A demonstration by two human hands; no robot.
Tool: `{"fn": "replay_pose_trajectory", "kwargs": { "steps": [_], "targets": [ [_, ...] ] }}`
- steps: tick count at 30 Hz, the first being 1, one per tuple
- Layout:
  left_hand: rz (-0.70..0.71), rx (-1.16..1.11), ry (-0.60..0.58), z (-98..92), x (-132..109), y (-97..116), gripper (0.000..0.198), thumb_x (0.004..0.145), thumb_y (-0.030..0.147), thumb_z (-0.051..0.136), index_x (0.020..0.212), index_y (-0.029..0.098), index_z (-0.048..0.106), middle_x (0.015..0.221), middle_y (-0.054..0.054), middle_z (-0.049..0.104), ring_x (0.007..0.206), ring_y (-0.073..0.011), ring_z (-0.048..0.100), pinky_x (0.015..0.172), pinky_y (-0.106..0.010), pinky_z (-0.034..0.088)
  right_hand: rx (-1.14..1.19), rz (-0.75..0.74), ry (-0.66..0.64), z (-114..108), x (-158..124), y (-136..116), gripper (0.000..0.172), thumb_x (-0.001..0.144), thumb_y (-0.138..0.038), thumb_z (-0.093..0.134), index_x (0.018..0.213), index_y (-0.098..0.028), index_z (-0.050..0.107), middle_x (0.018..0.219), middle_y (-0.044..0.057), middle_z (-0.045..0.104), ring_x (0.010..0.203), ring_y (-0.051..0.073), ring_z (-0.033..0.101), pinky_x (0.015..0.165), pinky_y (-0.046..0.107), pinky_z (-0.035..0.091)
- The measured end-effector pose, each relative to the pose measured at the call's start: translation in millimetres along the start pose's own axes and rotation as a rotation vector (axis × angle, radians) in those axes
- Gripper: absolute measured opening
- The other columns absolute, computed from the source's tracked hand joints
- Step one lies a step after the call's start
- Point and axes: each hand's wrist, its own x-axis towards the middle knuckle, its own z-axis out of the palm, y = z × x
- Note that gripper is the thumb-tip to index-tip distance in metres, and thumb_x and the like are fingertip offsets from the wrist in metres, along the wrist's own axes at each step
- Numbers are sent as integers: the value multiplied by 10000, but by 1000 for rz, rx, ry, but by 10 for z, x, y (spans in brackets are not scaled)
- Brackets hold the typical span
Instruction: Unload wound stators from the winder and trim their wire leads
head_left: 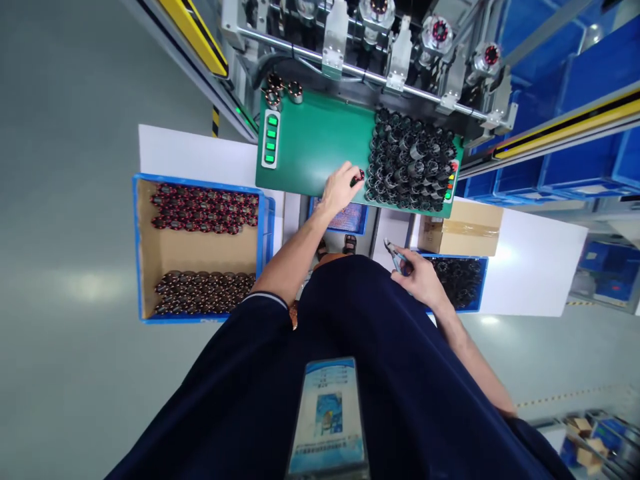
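My left hand (340, 189) is above the front part of the green work surface (323, 137). Its fingers are closed on a small dark and red wound motor stator (359, 177). Just right of that stator stands a dense stack of black slotted ring parts (400, 157). Lower down to the right, my right hand (419, 277) grips a pair of cutting pliers (393, 252), their jaws pointing up and left. Several copper-wound stators (295, 92) stand at the back left corner of the green surface.
A winding machine (365, 67) with several spindles runs along the back. On the left, a blue crate (200, 250) holds rows of red and copper stators. To the right are a cardboard box (465, 227) and a blue bin (483, 287) of black parts. Yellow-edged posts (197, 37) flank the machine.
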Motion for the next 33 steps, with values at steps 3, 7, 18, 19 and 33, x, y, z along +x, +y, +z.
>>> {"fn": "replay_pose_trajectory", "kwargs": {
  "steps": [3, 7, 18, 19, 33],
  "targets": [
    [-20, -154, 181, -199, -344, 310, 99, 1059, 141, 754, 997, 213, 722, 1254, -127, 731, 1116, -264, 721, 1154, -509, 640, 44, -100, 41, -73, -79, -126, 734, 863, -313, 769, 1586, -204, 825, 984, 23, 734, 765, 206, 620, 861, 423, 655],
    [177, -240, 306, -724, -1040, 971, 108, 974, 171, 796, 998, 234, 712, 1216, -71, 728, 1039, -224, 721, 962, -397, 674, 100, -320, 110, -280, -248, -402, 682, 934, -172, 710, 1601, -271, 812, 978, 8, 702, 830, 215, 647, 846, 394, 634],
    [499, -74, 667, -1424, -1829, 1988, 292, 1056, 325, 957, 1003, 298, 671, 1109, -7, 792, 873, -182, 717, 750, -369, 615, 226, -578, 21, -667, -422, -962, 815, 1022, -94, 633, 1761, -433, 686, 1140, 32, 739, 1027, 260, 710, 915, 423, 637],
    [503, -75, 660, -1428, -1851, 1989, 278, 1057, 321, 953, 1011, 307, 679, 1114, -7, 794, 871, -186, 716, 749, -370, 619, 231, -588, 9, -670, -418, -967, 819, 1021, -95, 632, 1762, -440, 684, 1155, 31, 750, 1040, 263, 714, 925, 424, 642],
    [494, -58, 630, -1416, -2017, 1990, 280, 1075, 359, 943, 1002, 316, 676, 1123, -19, 788, 917, -194, 748, 801, -368, 669, 281, -649, -46, -645, -389, -936, 850, 975, -77, 659, 1743, -439, 707, 1069, 1, 710, 929, 233, 671, 844, 387, 589]
  ]
}}
